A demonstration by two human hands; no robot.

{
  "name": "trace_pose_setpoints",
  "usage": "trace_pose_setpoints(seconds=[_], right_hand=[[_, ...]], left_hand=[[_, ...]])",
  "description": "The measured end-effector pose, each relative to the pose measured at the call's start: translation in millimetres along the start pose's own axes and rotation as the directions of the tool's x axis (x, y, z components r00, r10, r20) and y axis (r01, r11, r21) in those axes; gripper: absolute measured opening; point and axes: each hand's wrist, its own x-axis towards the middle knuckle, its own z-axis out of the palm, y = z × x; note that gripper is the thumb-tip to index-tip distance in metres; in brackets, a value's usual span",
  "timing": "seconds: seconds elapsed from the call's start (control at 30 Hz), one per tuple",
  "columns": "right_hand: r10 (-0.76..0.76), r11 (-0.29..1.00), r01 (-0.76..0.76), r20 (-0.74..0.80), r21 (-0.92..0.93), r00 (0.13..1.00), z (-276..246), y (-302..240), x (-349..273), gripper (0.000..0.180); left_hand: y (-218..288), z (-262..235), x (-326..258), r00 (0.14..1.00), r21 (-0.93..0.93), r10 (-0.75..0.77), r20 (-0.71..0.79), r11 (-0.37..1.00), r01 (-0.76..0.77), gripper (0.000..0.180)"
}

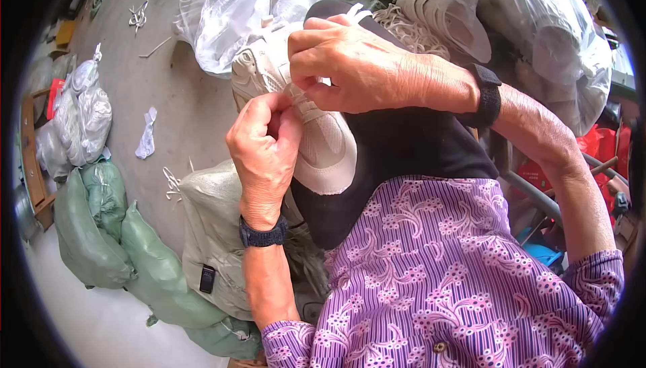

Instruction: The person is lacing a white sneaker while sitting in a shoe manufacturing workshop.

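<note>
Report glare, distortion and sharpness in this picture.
Head view: black fisheye corners, edges bowed near rim; head view: glare on the clear plastic bag at upper right, washed-out white at lower left; head view: left hand, right hand and sneaker look fairly sharp.

Grey concrete floor (128, 99), crumpled white scrap (146, 136) on it, tangled white cord (138, 16) beyond the scrap, bulging green sacks (161, 260) nearside.

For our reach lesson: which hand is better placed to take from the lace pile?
Right hand, probably: it is nearer the lace pile than the left hand; both are at the shoe.
</note>
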Motion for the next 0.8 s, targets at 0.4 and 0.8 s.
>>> trace_pose_setpoints(seconds=[0.4,0.8], right_hand=[[-0.150,0.969,0.122,-0.122,-0.216,0.981,8.1,-4.9,-4.0,0.011],[-0.006,0.997,0.007,0.005,-0.080,1.000,-9.6,7.9,-16.8,0.021]], left_hand=[[2.4,-3.1,-0.2,0.999,-0.131,-0.048,0.019,0.990,0.050,0.007],[18.2,3.8,6.2,0.988,-0.047,-0.112,0.108,0.992,0.117,0.012]])
